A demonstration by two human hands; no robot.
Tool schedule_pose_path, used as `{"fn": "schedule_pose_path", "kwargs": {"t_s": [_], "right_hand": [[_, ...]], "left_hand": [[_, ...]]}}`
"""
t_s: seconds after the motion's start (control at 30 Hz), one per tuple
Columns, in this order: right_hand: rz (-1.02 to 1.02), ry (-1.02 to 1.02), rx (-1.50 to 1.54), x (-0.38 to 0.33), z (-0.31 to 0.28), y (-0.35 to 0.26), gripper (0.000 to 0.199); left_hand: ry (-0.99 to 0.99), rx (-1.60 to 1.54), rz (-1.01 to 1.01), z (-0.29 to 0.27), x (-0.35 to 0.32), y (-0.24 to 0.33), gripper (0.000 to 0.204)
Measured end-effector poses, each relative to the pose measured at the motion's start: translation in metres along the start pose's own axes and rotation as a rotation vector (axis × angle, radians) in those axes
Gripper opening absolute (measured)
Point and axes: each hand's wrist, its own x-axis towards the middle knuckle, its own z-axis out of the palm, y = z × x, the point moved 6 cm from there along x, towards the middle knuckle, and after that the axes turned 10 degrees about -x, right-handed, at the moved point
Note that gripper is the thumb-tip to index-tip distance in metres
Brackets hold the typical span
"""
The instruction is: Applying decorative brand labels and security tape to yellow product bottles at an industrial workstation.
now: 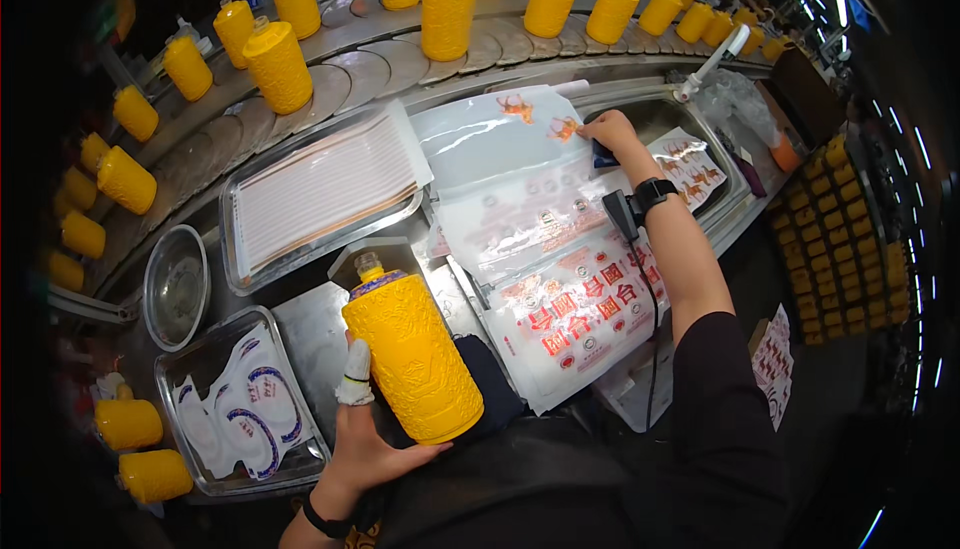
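Note:
My left hand (368, 427) grips a yellow embossed bottle (412, 351) lying tilted on a dark cloth (492, 381) near me; a white bandage wraps its thumb. My right hand (608, 132) reaches far forward and presses its fingers on a clear sticker sheet (500, 134) bearing small orange decals. A black watch-like band sits on that wrist. Whether a decal is pinched between the fingers cannot be made out.
Sheets of red-and-white labels (585, 314) lie at right. A metal tray of white strips (320, 189) and a tray of neck labels (240, 404) sit at left, beside a steel bowl (176, 284). Many yellow bottles ride a curved conveyor (380, 59) behind.

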Motion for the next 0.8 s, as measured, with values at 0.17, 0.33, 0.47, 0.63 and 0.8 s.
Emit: {"fn": "schedule_pose_path", "kwargs": {"t_s": [0.17, 0.33, 0.47, 0.63, 0.8], "right_hand": [[0.006, 0.162, -0.048, -0.019, -0.007, -0.014, 0.027], [-0.051, 0.356, -0.325, -0.055, -0.01, -0.039, 0.02], [-0.159, 0.581, -0.535, -0.065, -0.016, -0.061, 0.017], [-0.218, 0.503, -0.52, -0.07, -0.02, -0.076, 0.017], [-0.387, 0.391, -0.207, -0.094, -0.042, -0.099, 0.02]], "left_hand": [[0.003, 0.014, 0.02, 0.0, -0.001, 0.002, 0.125], [0.0, -0.004, 0.036, 0.0, 0.002, 0.003, 0.124], [-0.011, -0.002, 0.081, -0.001, 0.003, 0.007, 0.124], [0.027, 0.016, 0.121, -0.002, 0.002, 0.01, 0.124], [0.023, 0.037, 0.102, -0.001, 0.002, 0.011, 0.124]]}}
